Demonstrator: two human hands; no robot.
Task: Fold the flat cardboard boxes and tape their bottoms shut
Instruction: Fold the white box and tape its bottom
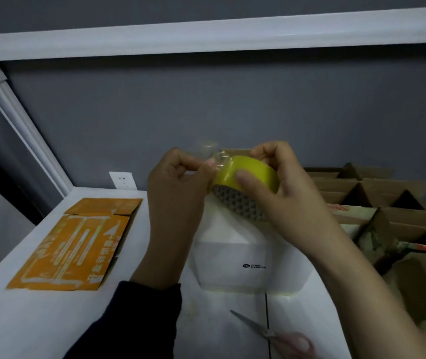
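The right hand (279,182) is gripping a yellow tape roll (248,174) while the left hand (178,182) is pinching its loose end (215,158), probably peeling a strip. A white box (232,265) is waiting at 6 o'clock, a flat orange box (69,244) at 8.

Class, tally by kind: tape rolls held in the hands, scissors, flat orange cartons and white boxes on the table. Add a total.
Tape roll: 1
Scissors: 1
Flat orange carton: 1
White box: 1
Total: 4
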